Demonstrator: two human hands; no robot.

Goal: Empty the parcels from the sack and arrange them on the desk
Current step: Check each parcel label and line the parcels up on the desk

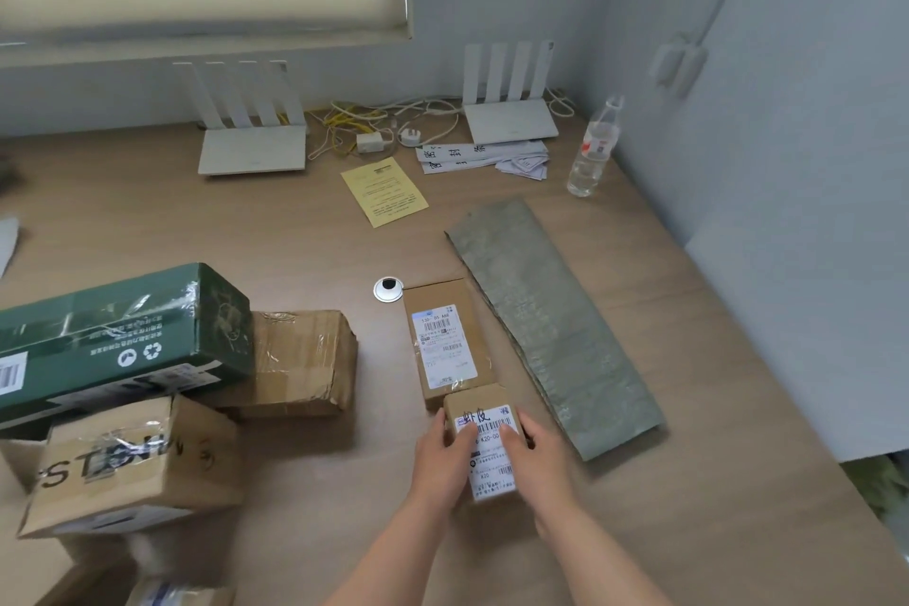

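A small brown parcel (484, 413) with a white shipping label lies on the wooden desk (319, 236) near its front. My left hand (442, 455) grips its left side and my right hand (538, 453) grips its right side. Just behind it, touching, lies a second flat brown parcel (445, 335) with a label. The grey-green sack (546, 320) lies flattened on the desk to the right. At the left are a green box (123, 330), a taped brown parcel (305, 359) and a cardboard box (137, 463) with black lettering.
Two white routers (251, 148) (511, 123) and tangled cables (374, 128) stand at the back by the wall. A yellow sheet (383, 192), paper strips (482, 155) and a plastic bottle (592, 153) lie behind the sack. A cable grommet (388, 289) is set in the desk.
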